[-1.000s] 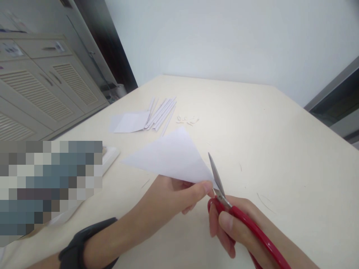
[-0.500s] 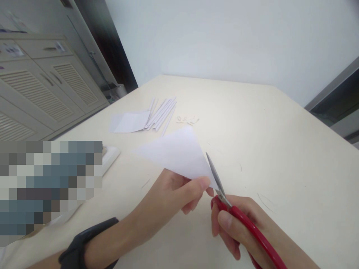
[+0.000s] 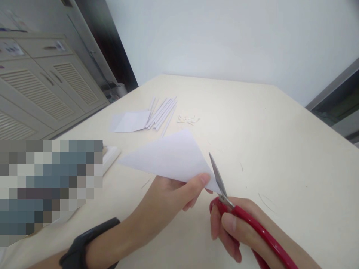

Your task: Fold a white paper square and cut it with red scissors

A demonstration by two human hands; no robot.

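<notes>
A white triangular sheet of paper is pinched along its near edge by my left hand, thumb on top and fingers below. My right hand grips a pair of scissors with red handles, its fingers around the loops. The metal blades point up and away, and the paper's right corner lies at them, near the pivot. One blade shows alongside the paper's right edge; the other is mostly hidden under the sheet. A black band circles my left wrist.
Beyond the paper lie several narrow white paper strips, beside a flat white paper piece. Small curled scraps sit to their right. Thin slivers are scattered on the cream table. A pixelated area covers the left, next to a white object.
The paper has tilted flatter, its left tip now reaching farther left and nearer me. The scissors have shifted slightly right, with their handles spread a little wider.
</notes>
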